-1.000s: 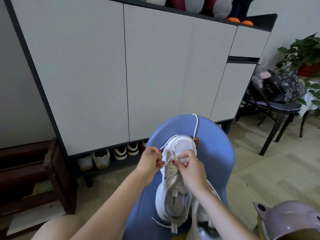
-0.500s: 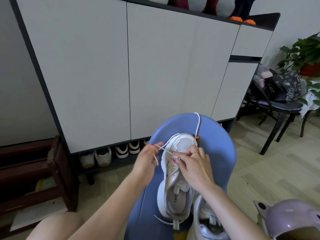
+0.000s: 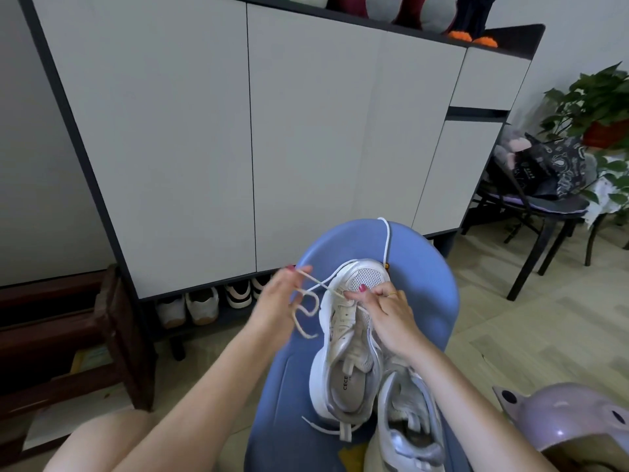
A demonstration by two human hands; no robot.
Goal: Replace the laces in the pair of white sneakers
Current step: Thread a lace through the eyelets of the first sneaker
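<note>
**Now a limp lace, drawn out sideways from the toe eyelets**

Leftmost in the scene, shoes (image 3: 204,305) sit under the pale cabinet (image 3: 190,137), well clear of the work. The left hand (image 3: 277,306) pinches the cream lace (image 3: 308,310) near its free end, which hangs in a slack loop below the fingers; it looks soft, light and prone to kink, so the firmest hold is probably close to the tip. The lace runs taut across to the white sneaker (image 3: 350,338), lying toe-away on the blue chair (image 3: 425,291), where the right hand (image 3: 388,318) presses down on the upper with fingertips pinching at the eyelets. The sneaker seems light with a stiff sole, so it likely needs that steadying. A white cord (image 3: 387,240) trails over the chair's far edge and could snag. The second sneaker (image 3: 412,430) lies just beside, nearer the person; a lilac helmet-like thing (image 3: 561,427) sits at the far right
</note>
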